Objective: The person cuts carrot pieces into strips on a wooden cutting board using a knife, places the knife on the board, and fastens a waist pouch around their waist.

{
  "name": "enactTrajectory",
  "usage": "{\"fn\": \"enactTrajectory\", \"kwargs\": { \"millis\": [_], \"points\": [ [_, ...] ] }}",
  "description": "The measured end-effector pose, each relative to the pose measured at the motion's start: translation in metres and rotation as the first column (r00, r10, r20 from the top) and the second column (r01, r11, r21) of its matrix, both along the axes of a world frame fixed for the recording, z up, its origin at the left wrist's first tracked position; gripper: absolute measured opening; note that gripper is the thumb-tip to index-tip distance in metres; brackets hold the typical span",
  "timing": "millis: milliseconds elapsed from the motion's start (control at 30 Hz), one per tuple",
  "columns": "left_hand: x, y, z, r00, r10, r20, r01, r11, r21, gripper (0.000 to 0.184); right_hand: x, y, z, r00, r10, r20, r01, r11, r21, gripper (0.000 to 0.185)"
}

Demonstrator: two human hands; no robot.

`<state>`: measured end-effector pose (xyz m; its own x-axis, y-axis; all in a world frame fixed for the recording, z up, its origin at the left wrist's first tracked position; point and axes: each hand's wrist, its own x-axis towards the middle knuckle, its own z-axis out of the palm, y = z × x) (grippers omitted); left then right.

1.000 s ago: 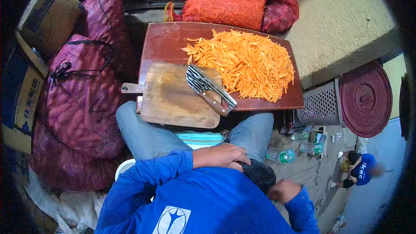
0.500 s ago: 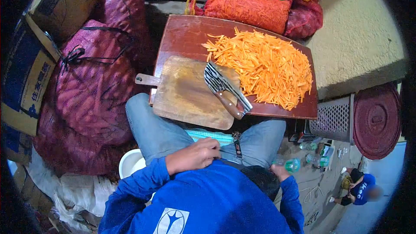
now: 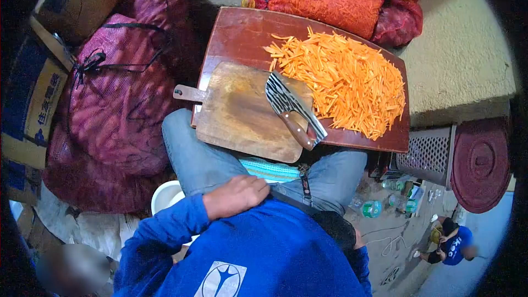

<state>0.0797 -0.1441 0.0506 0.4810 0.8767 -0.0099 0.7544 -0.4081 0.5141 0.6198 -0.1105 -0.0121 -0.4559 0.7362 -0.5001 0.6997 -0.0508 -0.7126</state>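
My left hand [image 3: 236, 195] rests at my waist, its fingers curled against the dark strap and the edge of the blue shirt. Only a sliver of my right hand [image 3: 358, 238] shows at my right hip, beside a black pouch [image 3: 336, 230]; its fingers are hidden. Beyond my knees, a wooden cutting board [image 3: 242, 111] lies on a red-brown table [image 3: 236, 30]. A patterned knife [image 3: 294, 110] with a wooden handle lies on the board's right side. Orange strips [image 3: 346, 80] are heaped on the table to the right of the board.
Red mesh sacks [image 3: 118, 121] and cardboard boxes [image 3: 82, 0] stand at the left. An orange-filled sack [image 3: 324, 4] lies behind the table. A grey basket [image 3: 424, 155], a maroon lid [image 3: 480, 165] and bottles [image 3: 372, 208] are at the right. Another person [image 3: 454, 245] sits beyond.
My left hand has moved left along the waist, off the black pouch. My right hand has drawn back behind my hip. The view has shifted, and a blurred head has appeared at the lower left.
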Motion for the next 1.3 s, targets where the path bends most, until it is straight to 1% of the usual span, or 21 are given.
{"fn": "enactTrajectory", "kwargs": {
  "millis": [67, 200, 267, 300, 367, 400, 467, 500, 567, 600, 700, 767, 833, 900, 1033, 1100, 1133, 1167, 1200, 1233, 1300],
  "points": [
    [0.018, 0.011, -0.014, 0.994, -0.064, 0.084, 0.059, 0.996, 0.068, 0.015, 0.000, -0.004, -0.001, 0.999, -0.022, 0.037, 0.022, 1.000, 0.012, 0.038],
    [0.044, 0.036, -0.037, 0.985, -0.087, 0.146, 0.065, 0.987, 0.149, 0.014, -0.004, -0.007, -0.010, 0.989, -0.084, 0.122, 0.086, 0.996, -0.009, 0.037],
    [0.058, 0.048, -0.059, 0.877, -0.210, 0.432, 0.159, 0.976, 0.150, 0.016, -0.003, -0.003, -0.018, 0.983, -0.103, 0.152, 0.108, 0.994, -0.025, 0.036],
    [0.066, 0.053, -0.061, 0.880, -0.191, 0.434, 0.142, 0.979, 0.143, 0.016, -0.002, 0.000, -0.017, 0.980, -0.110, 0.167, 0.118, 0.992, -0.034, 0.036],
    [0.081, 0.063, -0.063, 0.768, -0.170, 0.618, 0.165, 0.984, 0.066, 0.018, -0.002, 0.003, -0.023, 0.972, -0.125, 0.200, 0.137, 0.989, -0.050, 0.036],
    [0.087, 0.068, -0.062, 0.770, -0.155, 0.619, 0.152, 0.987, 0.058, 0.018, -0.001, 0.007, -0.025, 0.969, -0.123, 0.214, 0.138, 0.989, -0.055, 0.035],
    [0.089, 0.077, -0.060, 0.893, -0.337, 0.297, 0.351, 0.936, 0.009, 0.017, -0.005, 0.016, -0.029, 0.962, -0.127, 0.240, 0.150, 0.986, -0.079, 0.035],
    [0.084, 0.075, -0.065, 0.900, -0.316, 0.299, 0.330, 0.944, 0.005, 0.017, -0.004, 0.022, -0.030, 0.959, -0.123, 0.255, 0.150, 0.985, -0.089, 0.035],
    [0.067, 0.063, -0.078, 0.768, -0.277, 0.577, 0.227, 0.961, 0.159, 0.018, -0.003, 0.031, -0.033, 0.952, -0.120, 0.281, 0.156, 0.982, -0.109, 0.034],
    [0.055, 0.056, -0.075, 0.770, -0.262, 0.582, 0.214, 0.965, 0.152, 0.018, -0.004, 0.036, -0.033, 0.948, -0.120, 0.294, 0.160, 0.980, -0.117, 0.034],
    [0.020, 0.034, -0.050, 0.804, -0.123, 0.581, 0.078, 0.992, 0.102, 0.019, -0.004, 0.053, -0.036, 0.938, -0.117, 0.326, 0.171, 0.975, -0.141, 0.033],
    [0.004, 0.012, -0.041, 0.850, -0.022, 0.527, -0.093, 0.977, 0.192, 0.018, -0.004, 0.065, -0.041, 0.931, -0.112, 0.347, 0.176, 0.971, -0.159, 0.033],
    [0.000, -0.005, -0.042, 0.847, 0.053, 0.529, -0.170, 0.970, 0.175, 0.014, -0.005, 0.080, -0.045, 0.924, -0.104, 0.367, 0.178, 0.968, -0.174, 0.032],
    [0.001, -0.015, -0.039, 0.977, 0.096, 0.190, -0.127, 0.978, 0.163, 0.013, -0.004, 0.094, -0.048, 0.917, -0.106, 0.384, 0.188, 0.965, -0.184, 0.032],
    [-0.007, -0.025, -0.024, 0.964, 0.199, 0.175, -0.230, 0.957, 0.179, 0.015, -0.001, 0.131, -0.056, 0.902, -0.145, 0.406, 0.249, 0.944, -0.215, 0.031],
    [-0.025, -0.030, -0.016, 0.891, 0.304, 0.338, -0.324, 0.946, 0.004, 0.016, 0.007, 0.158, -0.064, 0.886, -0.173, 0.431, 0.297, 0.924, -0.241, 0.031],
    [-0.032, -0.035, -0.018, 0.889, 0.306, 0.340, -0.328, 0.945, 0.006, 0.016, 0.006, 0.169, -0.066, 0.886, -0.170, 0.431, 0.294, 0.926, -0.238, 0.031],
    [-0.038, -0.043, -0.020, 0.746, 0.434, 0.506, -0.524, 0.851, 0.043, 0.015, 0.004, 0.183, -0.070, 0.813, 0.112, 0.571, -0.109, 0.993, -0.040, 0.029],
    [-0.046, -0.052, -0.023, 0.556, 0.509, 0.657, -0.699, 0.714, 0.038, 0.017, -0.001, 0.192, -0.071, 0.608, 0.307, 0.732, -0.523, 0.849, 0.078, 0.028],
    [-0.058, -0.066, -0.022, 0.496, 0.628, 0.599, -0.794, 0.608, 0.020, 0.017, -0.012, 0.193, -0.069, 0.604, 0.315, 0.732, -0.531, 0.844, 0.075, 0.028],
    [-0.085, -0.097, -0.029, 0.332, 0.807, 0.488, -0.929, 0.369, 0.023, 0.015, -0.068, 0.175, -0.034, 0.420, 0.258, 0.870, -0.552, 0.833, 0.020, 0.031]
  ]
}}
